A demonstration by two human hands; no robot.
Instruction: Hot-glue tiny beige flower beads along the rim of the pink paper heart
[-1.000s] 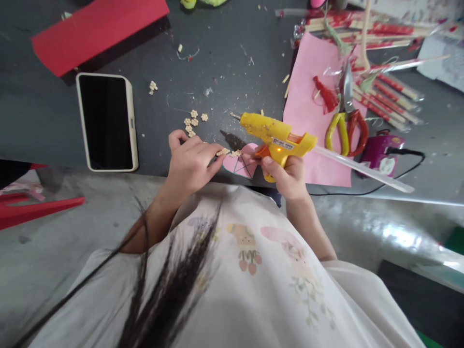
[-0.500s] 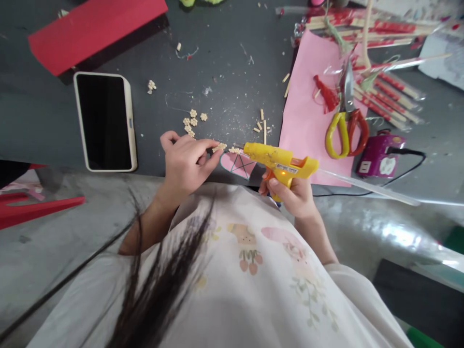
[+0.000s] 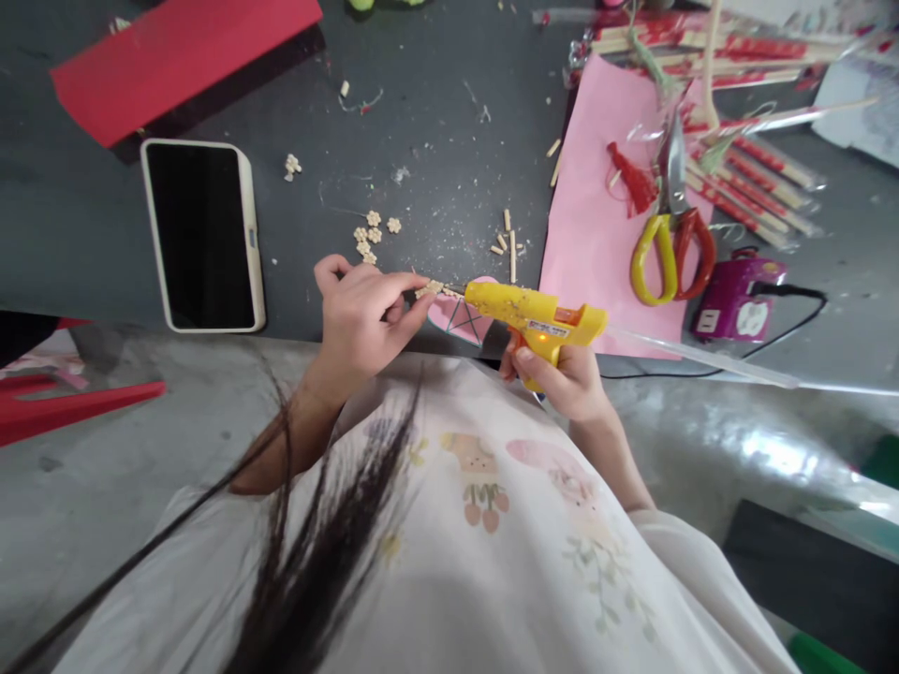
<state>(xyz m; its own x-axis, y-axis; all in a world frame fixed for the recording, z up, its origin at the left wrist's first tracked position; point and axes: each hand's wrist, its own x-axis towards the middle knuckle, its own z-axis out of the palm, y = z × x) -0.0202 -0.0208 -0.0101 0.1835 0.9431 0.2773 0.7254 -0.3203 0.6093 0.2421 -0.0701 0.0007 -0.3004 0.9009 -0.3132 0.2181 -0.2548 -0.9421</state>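
My right hand [image 3: 558, 370] is wrapped round the handle of a yellow glue gun [image 3: 530, 314], whose orange light glows and whose clear glue stick trails off to the right. The gun's nozzle points left and meets a small cluster of beige flower-shaped pieces [image 3: 430, 289]. Thumb and forefinger of my left hand [image 3: 369, 314] pinch that cluster at its left end. Just beneath, a pink heart-shaped cutout [image 3: 460, 320] with dark crossing lines lies at the table edge, partly covered by the gun. Several loose flower pieces [image 3: 370, 234] lie above my left hand.
A phone [image 3: 200, 234] and red folded card [image 3: 183, 65] lie at left. On the right are pink paper [image 3: 590, 178], scissors [image 3: 670, 215], a red tassel [image 3: 636, 183], wrapped sticks [image 3: 762, 187] and a purple box [image 3: 741, 298] with a cable. Short stick bits [image 3: 512, 255] lie mid-table.
My right hand has moved the glue gun slightly left, bringing its nozzle onto the pieces at my left fingertips. The left hand has barely moved and keeps its pinch.
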